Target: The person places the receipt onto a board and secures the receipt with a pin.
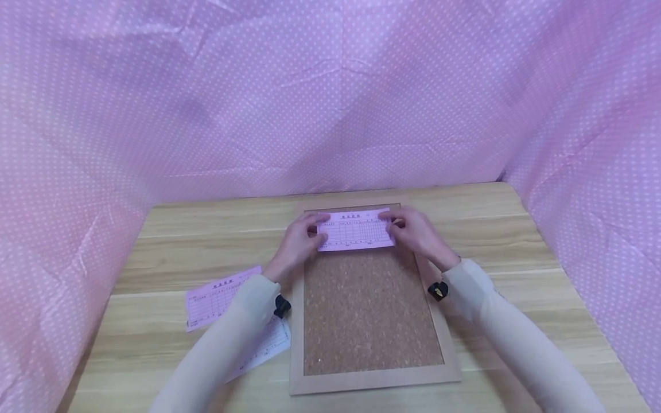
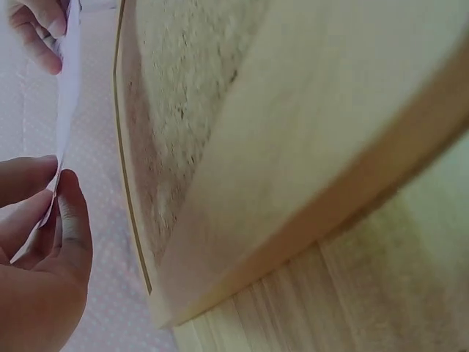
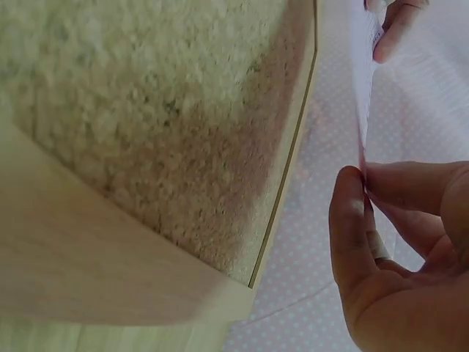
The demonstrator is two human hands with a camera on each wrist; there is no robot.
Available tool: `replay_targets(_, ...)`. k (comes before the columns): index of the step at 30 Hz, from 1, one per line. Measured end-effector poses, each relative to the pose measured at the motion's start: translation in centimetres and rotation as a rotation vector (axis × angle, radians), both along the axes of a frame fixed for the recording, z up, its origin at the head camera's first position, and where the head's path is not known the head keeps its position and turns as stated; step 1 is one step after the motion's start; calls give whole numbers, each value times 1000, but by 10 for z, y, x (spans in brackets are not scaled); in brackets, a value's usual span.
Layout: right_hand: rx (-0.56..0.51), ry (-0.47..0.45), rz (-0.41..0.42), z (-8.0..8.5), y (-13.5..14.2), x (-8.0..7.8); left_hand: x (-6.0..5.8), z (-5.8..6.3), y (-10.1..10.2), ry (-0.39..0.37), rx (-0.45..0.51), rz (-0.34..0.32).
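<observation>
A pink printed form slip is held by its two short ends above the far end of a wood-framed cork board. My left hand pinches the slip's left end between thumb and fingers. At the right end, my right hand pinches it the same way. Both wrist views show the paper edge-on, the slip raised off the cork with a gap below. In the right wrist view, the thumb and fingers of the right hand meet on the paper's edge.
Left of the board, another pink form slip lies on the wooden table. A white form slip lies nearer, partly hidden under the left sleeve. Pink dotted cloth hangs behind and at both sides.
</observation>
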State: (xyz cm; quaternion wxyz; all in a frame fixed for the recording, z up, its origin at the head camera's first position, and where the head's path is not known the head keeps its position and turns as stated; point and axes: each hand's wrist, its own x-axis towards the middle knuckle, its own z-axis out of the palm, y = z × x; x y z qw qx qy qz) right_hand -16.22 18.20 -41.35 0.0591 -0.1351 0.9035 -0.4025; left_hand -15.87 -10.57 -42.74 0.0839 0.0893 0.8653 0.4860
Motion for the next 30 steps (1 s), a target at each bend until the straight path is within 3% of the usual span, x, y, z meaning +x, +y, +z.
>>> replay_targets(15,78,-86,31,-6,-4,-22,-19,-6,3,-17,-149,-62)
replay_targets(24,111,-130,54,-14,-5,-29,-23,-10,5,-73,-202,-91)
replay_targets(30,138,-116,67,-17,-7,-34,-27,-13,6,-65,-243,-119)
